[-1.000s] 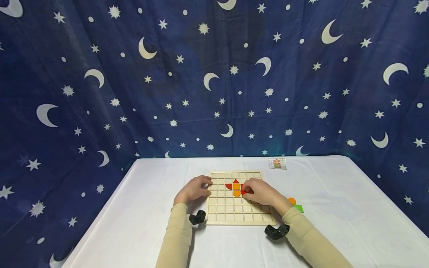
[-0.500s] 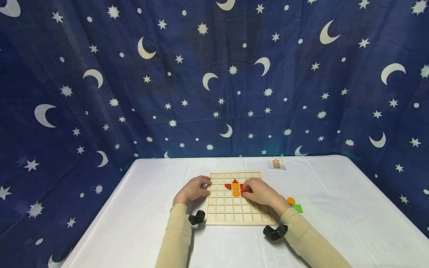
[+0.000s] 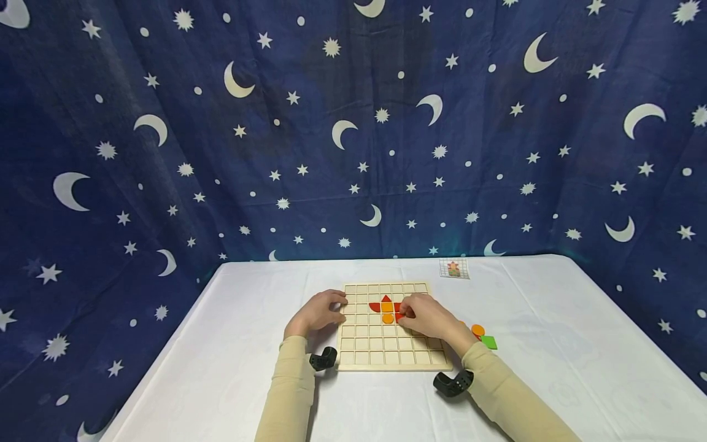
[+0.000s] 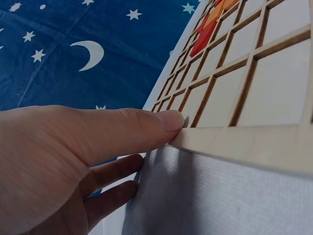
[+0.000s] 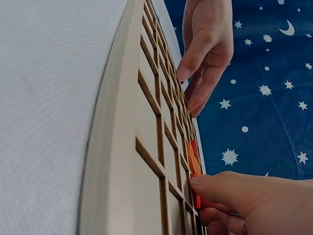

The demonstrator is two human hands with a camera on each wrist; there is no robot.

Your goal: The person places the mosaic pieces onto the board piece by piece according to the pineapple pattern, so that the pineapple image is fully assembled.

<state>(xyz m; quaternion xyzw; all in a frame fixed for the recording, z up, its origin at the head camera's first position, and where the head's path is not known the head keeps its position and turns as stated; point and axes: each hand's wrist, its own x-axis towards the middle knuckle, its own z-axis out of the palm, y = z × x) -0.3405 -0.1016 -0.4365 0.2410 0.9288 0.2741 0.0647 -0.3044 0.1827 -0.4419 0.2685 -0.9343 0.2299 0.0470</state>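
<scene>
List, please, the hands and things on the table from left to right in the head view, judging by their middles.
Left hand, red curved piece, orange circle on the board, right hand, picture card, orange disc off the board, green piece.

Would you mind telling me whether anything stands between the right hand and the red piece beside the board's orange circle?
Nothing visible does: the right hand touches the red piece, and the left hand is away at the left edge of the board.
</scene>
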